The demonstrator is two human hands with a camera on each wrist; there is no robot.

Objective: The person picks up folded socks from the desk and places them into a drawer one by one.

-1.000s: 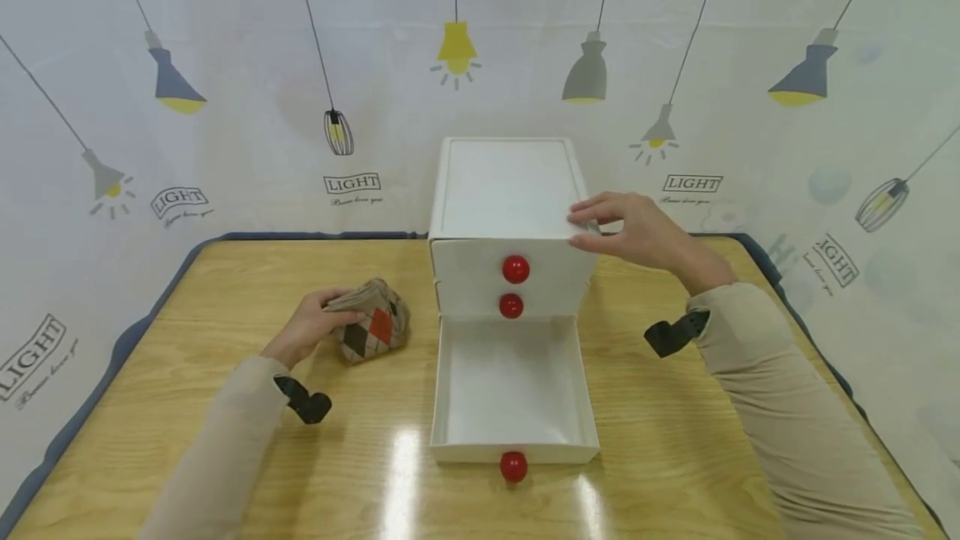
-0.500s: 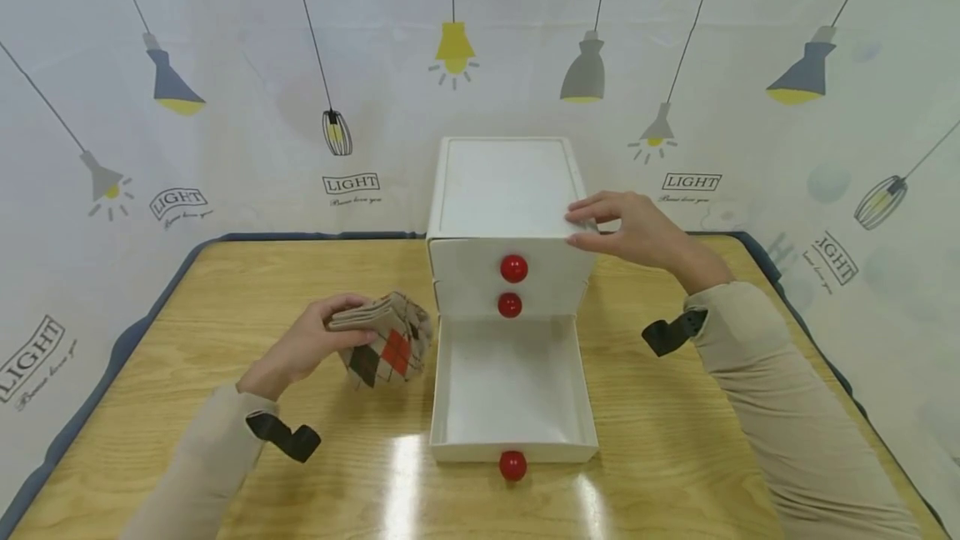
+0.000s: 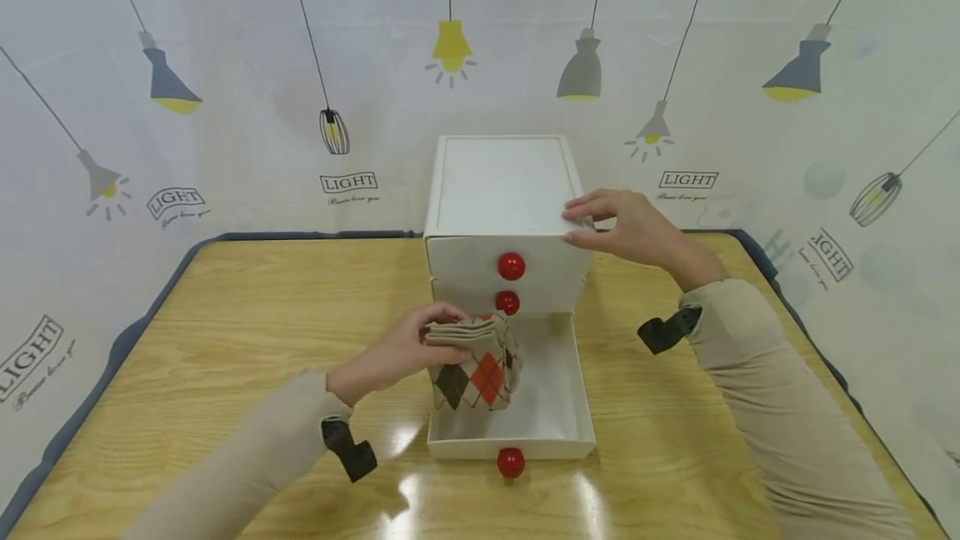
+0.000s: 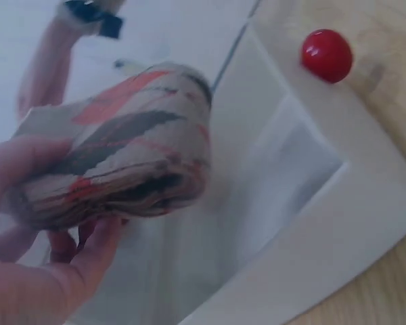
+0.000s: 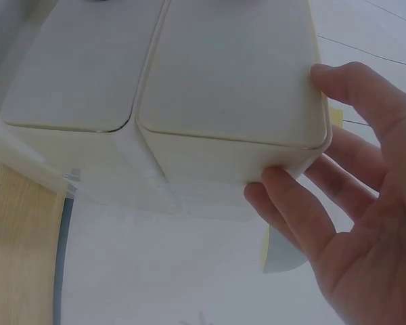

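Observation:
A folded argyle-patterned cloth (image 3: 472, 377), beige with red and dark diamonds, is pinched between the thumb and fingers of my left hand (image 3: 397, 352). Seen from the head, it overlaps the left part of the pulled-out bottom drawer (image 3: 517, 447). In the left wrist view, the cloth's (image 4: 142, 142) layered edge faces the camera above the white drawer tray (image 4: 298, 159). My right hand (image 3: 637, 227) grips the top right front corner of the white drawer cabinet (image 3: 506, 182). The right wrist view shows fingertips and thumb bent around that corner (image 5: 311, 128).
The upper two drawers are closed, with red round knobs (image 3: 512, 266) on their fronts. Another red knob (image 3: 511, 462) sticks out from the open drawer. The cabinet stands on a wooden table (image 3: 247, 298), before a lamp-printed backdrop (image 3: 255, 48).
My left hand has lifted the folded cloth from the table at left and carried it rightward over the open drawer. The right hand stays at the cabinet corner.

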